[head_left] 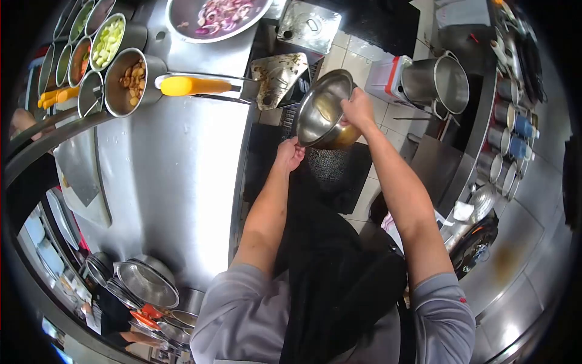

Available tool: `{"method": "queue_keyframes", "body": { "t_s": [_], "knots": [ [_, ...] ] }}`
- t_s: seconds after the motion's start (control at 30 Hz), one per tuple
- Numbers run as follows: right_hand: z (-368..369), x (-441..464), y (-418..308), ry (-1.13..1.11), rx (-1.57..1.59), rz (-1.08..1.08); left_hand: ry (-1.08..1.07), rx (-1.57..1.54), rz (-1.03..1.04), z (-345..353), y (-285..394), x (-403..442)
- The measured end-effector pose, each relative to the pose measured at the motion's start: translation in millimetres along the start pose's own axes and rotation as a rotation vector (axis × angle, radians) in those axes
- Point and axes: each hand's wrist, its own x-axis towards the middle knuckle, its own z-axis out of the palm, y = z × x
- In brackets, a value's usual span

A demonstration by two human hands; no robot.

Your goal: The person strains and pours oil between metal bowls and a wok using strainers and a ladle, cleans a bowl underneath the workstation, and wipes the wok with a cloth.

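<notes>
A shiny steel mixing bowl (319,109) is held up in front of me over the floor, tilted on its side with its inside facing left. My left hand (291,154) is closed on the bowl's lower rim, fingers pinched together. On the far right side of the rim, my right hand (359,111) grips the bowl, its thumb near the edge. I see no food inside the bowl. Below it, part of a perforated metal surface (328,164) shows, and an open metal bin with a stained lid (280,77) stands just beyond to the left.
Left, a steel counter (163,158) carries a large bowl of sliced red onion (221,17), a pot of brown pieces (126,85), a pot of chopped green vegetable (109,43) and a yellow-handled tool (182,85). A stockpot (433,84) stands at right. Another person's hand (24,123) shows far left.
</notes>
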Motion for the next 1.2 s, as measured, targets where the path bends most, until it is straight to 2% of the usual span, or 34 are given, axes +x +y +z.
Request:
{"method": "queue_keyframes", "body": {
  "t_s": [0.13, 0.17, 0.27, 0.37, 0.47, 0.6, 0.73, 0.87, 1.13, 1.2],
  "knots": [
    [5, 20, -6, -0.051, 0.084, 0.014, -0.016, 0.009, 0.179, 2, 8, 7],
    [-2, 21, -8, -0.079, 0.043, 0.087, -0.035, 0.007, 0.214, 3, 7, 6],
    [-30, 25, 33, -0.175, 0.116, 0.05, -0.078, 0.062, 0.325, 10, 5, -18],
    [-53, 16, 98, -0.231, 0.384, 0.062, -0.089, 0.204, 0.453, 30, 1, -55],
    [-70, -4, 124, -0.183, 0.407, 0.072, -0.139, 0.332, 0.61, 35, -9, -73],
    [-67, -12, 128, -0.168, 0.523, 0.073, -0.15, 0.363, 0.671, 32, -15, -79],
    [-48, 1, 131, -0.166, 0.317, -0.015, -0.052, 0.378, 0.596, 17, -9, -63],
    [-33, 11, 104, -0.109, 0.366, -0.043, -0.007, 0.203, 0.42, 17, -8, -44],
    [25, 65, -7, -0.059, 0.047, 0.094, 0.041, -0.151, 0.054, 2, 28, 42],
    [46, 86, -33, -0.121, -0.001, 0.21, 0.004, -0.287, -0.039, -15, 43, 72]
  ]
}}
